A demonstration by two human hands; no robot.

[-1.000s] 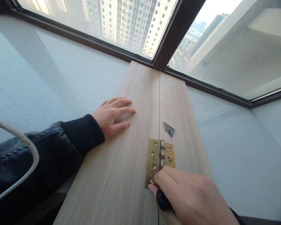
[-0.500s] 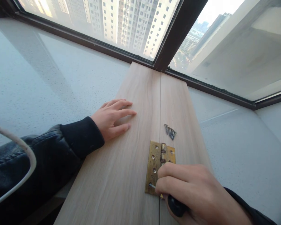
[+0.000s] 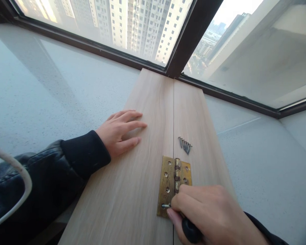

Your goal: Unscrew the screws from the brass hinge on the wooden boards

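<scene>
A brass butt hinge (image 3: pixel 167 180) lies unfolded across the seam between two wood-grain boards. My right hand (image 3: pixel 206 214) is closed around a screwdriver (image 3: pixel 191 232) with a black, rounded handle. At the hinge's lower left hole shows a short silvery shank (image 3: pixel 165 206); whether it is the screwdriver's tip or a screw, I cannot tell. Part of the right leaf is hidden under my fingers. Flat on the left board (image 3: pixel 112 190) rests my left hand (image 3: pixel 122 129), its fingers spread and nothing in it. Just beyond the hinge, several screws (image 3: pixel 185 145) lie in a row on the right board (image 3: pixel 193 115).
The boards lie on a pale speckled sill (image 3: pixel 73 85) and reach the dark window frame (image 3: pixel 173 68). A white cable (image 3: pixel 22 173) loops in front of my left sleeve at the left edge. Tall buildings stand outside the glass.
My right hand has turned slightly at the hinge, uncovering more of its right leaf and of the silvery shank. The left hand stays on the board. The whole view has shifted a little.
</scene>
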